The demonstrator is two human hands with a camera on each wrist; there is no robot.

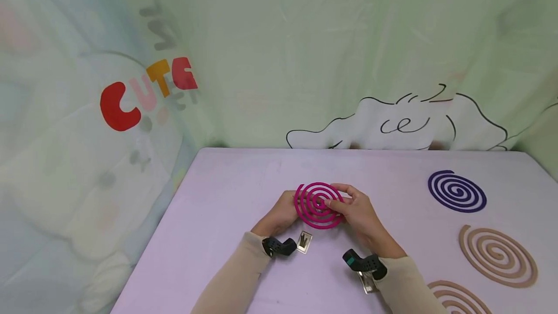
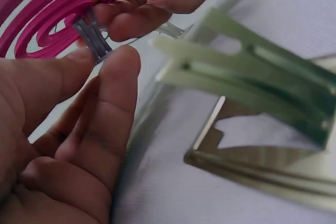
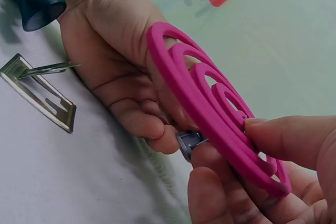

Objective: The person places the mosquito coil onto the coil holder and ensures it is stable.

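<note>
A bright pink mosquito coil (image 3: 185, 88) is held up above the table by my right hand (image 1: 363, 219), its thumb on top near the centre and fingers underneath. In the left wrist view, my left hand (image 2: 79, 124) pinches a small grey metal stand (image 2: 93, 39) between thumb and index finger, right under the coil's middle. The stand touches or nearly touches the coil; the exact contact is hidden. On the table below the hands lies a silver metal coil stand (image 1: 304, 242) with a raised prong. Another metal stand (image 1: 368, 283) lies partly covered by the right wrist.
To the right lie a dark purple coil (image 1: 457, 191), a tan coil (image 1: 519, 285), and a second tan coil (image 1: 444, 283) cut off by the view's bottom edge. Black wrist cameras (image 1: 279, 246) sit on both forearms. A printed curtain (image 1: 279, 62) hangs behind the white table (image 1: 209, 217).
</note>
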